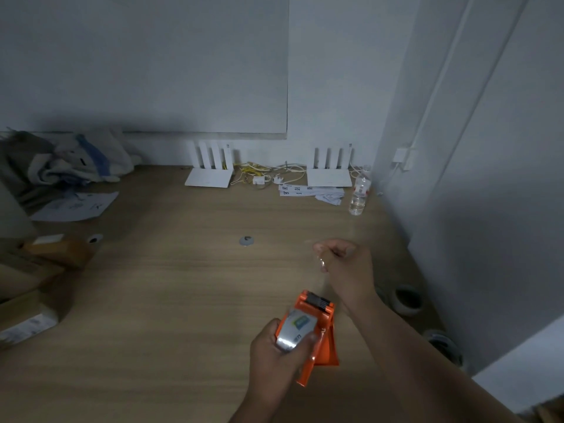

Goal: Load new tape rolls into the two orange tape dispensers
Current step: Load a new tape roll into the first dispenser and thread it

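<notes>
Dim, bluish, soft focus; wide-angle bowing at edges.

Your left hand (279, 352) hid much of the tape roll (295, 329). Your right hand (345, 264) was blurred, its pinch unreadable. The cardboard box (27, 319) ran off the frame's left edge.

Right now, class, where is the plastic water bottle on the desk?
In the head view, the water bottle stands upright at the far right of the desk, near the wall, just right of the right-hand white router and the paper slips.
</notes>
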Demonstrator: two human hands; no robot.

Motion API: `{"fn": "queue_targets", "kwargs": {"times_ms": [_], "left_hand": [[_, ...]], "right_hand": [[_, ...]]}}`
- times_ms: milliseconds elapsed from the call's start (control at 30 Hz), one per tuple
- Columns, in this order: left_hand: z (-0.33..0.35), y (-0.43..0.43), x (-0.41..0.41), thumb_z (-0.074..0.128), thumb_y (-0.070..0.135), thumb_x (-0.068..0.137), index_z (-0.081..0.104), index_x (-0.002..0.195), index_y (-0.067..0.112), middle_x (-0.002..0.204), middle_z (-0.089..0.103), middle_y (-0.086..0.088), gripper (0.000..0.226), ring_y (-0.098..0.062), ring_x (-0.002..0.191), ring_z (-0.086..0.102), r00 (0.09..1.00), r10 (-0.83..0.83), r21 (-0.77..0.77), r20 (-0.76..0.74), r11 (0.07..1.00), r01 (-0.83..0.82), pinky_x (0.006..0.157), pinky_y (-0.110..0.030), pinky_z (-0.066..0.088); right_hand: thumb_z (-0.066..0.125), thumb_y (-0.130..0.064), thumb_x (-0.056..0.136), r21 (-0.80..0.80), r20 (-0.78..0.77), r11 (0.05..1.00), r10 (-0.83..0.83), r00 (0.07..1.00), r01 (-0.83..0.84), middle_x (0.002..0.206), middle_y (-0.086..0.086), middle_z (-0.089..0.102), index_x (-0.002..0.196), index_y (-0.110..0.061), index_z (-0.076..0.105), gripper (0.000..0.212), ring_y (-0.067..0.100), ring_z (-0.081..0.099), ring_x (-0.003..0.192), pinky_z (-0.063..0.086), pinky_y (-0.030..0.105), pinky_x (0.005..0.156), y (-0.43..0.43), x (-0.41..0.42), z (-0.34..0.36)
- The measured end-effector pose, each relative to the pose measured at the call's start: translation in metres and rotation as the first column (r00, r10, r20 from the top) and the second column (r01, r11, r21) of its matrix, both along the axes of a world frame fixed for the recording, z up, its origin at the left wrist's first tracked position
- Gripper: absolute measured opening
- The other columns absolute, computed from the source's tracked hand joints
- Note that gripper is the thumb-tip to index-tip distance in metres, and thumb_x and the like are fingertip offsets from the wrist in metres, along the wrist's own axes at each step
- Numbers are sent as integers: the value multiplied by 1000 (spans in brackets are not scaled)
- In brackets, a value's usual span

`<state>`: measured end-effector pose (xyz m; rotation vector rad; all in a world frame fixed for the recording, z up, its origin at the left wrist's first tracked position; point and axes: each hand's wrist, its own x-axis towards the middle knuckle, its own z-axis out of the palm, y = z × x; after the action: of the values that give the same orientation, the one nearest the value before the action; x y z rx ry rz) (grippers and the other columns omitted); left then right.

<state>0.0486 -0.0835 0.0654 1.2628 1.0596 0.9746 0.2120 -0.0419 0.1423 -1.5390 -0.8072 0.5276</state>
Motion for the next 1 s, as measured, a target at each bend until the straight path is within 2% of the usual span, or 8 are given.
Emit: {"fn": "queue_targets", "kwargs": {"times_ms": [100, 200, 300, 467, 700, 867, 933, 1000], "left_hand": [[2, -2, -2, 83, 33, 53, 75, 86, 19, 77, 77, -12, 37, -27, 69, 72, 1000, -4, 12, -2, 1000, 4, 62, -39, 58], [6, -5, -3, 84, 32, 51, 74, 83, 20, 72, 75, -13, 36, -19, 61, 68, 1000, 2, 34, -3, 999, -1, 58, -39, 56], [12, -9, -5, 85, 32, 48, 72, 78, 18, 62, 70, -17, 35, -16, 50, 59, 1000, -8, 21, 11, 1000, 8, 47, -34, 50], [22, -14, -6, 84, 32, 47, 72, 76, 17, 57, 69, -7, 35, -10, 48, 58, 999, 1, 50, 47, 999, -3, 45, -26, 47], [28, -15, -10, 83, 30, 47, 71, 73, 10, 54, 66, -13, 35, -12, 46, 55, 996, 27, 80, 84, 996, -34, 43, -25, 45], [39, -16, -10, 83, 16, 52, 70, 63, 15, 47, 63, -4, 18, -6, 41, 53, 997, 38, 114, 72, 992, -46, 41, -18, 42], [44, -18, -11, 81, 12, 53, 68, 59, 16, 45, 61, -2, 15, -3, 40, 51, 996, 29, 131, 82, 991, -39, 40, -16, 40], [47, -20, -12, 81, 11, 53, 68, 59, 18, 44, 61, -1, 16, -2, 40, 50, 995, 21, 146, 94, 989, -34, 40, -15, 39]], "right_hand": [[73, -13, 81, 7, -45, 1000, -17, 999, 17, 59, -8, 69, 71, -25, 75, 16, 0, 58, 51, 51, 24, 55, 2, 4, -5], [69, -8, 84, -14, -154, 1000, -6, 988, 4, 53, -2, 60, 73, -11, 75, 12, 4, 49, 46, 43, 18, 46, 6, 12, -11], [67, -5, 86, -45, -224, 999, 18, 974, -29, 47, -3, 48, 59, -10, 69, 27, 9, 41, 45, 38, 17, 41, 11, 20, -14], [65, -4, 88, -72, -274, 991, 87, 958, -110, 49, -1, 45, 59, -12, 69, 30, 10, 37, 46, 35, 19, 41, 16, 21, -14], [65, -3, 88, -93, -279, 988, 94, 956, -124, 51, 4, 44, 57, -5, 61, 31, 11, 37, 44, 36, 16, 38, 21, 22, -13], [68, -6, 86, -140, -333, 984, 60, 941, -112, 53, 4, 47, 78, 8, 71, 16, 12, 38, 46, 35, 20, 40, 27, 22, -19], [69, -4, 84, -173, -352, 978, 53, 935, -121, 52, 7, 47, 72, 5, 69, 15, 16, 38, 48, 34, 22, 44, 27, 22, -25], [73, -1, 79, -219, -354, 967, 49, 934, -133, 59, 15, 58, 71, 6, 70, 11, 20, 49, 56, 43, 28, 55, 27, 24, -31]]}}
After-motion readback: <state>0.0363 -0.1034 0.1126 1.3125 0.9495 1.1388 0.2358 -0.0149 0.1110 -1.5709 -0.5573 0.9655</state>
